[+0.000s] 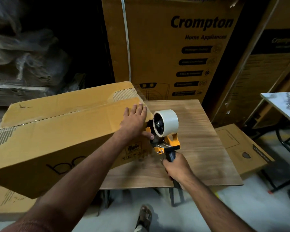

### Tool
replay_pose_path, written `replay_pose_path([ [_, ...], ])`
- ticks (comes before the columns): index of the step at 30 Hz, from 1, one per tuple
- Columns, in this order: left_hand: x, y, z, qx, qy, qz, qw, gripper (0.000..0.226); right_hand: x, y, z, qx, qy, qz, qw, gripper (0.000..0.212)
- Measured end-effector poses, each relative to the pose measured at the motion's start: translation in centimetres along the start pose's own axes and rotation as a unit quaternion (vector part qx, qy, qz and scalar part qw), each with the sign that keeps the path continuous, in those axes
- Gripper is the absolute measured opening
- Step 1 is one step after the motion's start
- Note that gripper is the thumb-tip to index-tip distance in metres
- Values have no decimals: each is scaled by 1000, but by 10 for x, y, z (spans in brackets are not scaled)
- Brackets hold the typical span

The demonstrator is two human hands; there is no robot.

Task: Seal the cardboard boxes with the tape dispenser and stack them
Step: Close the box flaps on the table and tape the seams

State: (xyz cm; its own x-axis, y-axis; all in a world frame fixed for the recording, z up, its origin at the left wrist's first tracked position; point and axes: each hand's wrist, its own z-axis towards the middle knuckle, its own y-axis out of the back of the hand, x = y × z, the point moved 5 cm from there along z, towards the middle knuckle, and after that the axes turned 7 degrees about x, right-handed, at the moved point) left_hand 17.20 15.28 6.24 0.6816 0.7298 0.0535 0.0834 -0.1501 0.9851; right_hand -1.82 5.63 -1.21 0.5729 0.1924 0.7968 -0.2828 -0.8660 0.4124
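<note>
Black pistol handle, clenched in the right hand, fingers wrapped full round: tape dispenser, yellow frame, pale roll uppermost, nose set against the right end face of the cardboard box, likely to carry tape down over that end. Left hand: flat, fingers straight, pressing the top flaps near the box's right end, thumb reaching toward the dispenser; steadies the box, by appearance. Box: lies over the wooden tabletop's left edge, overhanging.

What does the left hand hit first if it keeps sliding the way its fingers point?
Likely nothing soon: the left hand lies flat on the cardboard box, fingers pointing at its far right corner. Beyond it stands the tall Crompton carton; depth unclear.
</note>
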Motion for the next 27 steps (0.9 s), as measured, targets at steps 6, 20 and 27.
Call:
replay_pose_path([
  [6, -1, 2, -3, 0, 10, 14, 1000, 137, 5, -12, -9, 89, -51, 171, 980, 17],
  [20, -57, -14, -39, -294, -148, -48, 943, 52, -36, 26, 27, -34, -16, 250, 967, 15],
  [27, -135, -97, -11, -23, -204, -105, 973, 51, -101, 49, 79, -143, -46, 60, 987, 32],
])
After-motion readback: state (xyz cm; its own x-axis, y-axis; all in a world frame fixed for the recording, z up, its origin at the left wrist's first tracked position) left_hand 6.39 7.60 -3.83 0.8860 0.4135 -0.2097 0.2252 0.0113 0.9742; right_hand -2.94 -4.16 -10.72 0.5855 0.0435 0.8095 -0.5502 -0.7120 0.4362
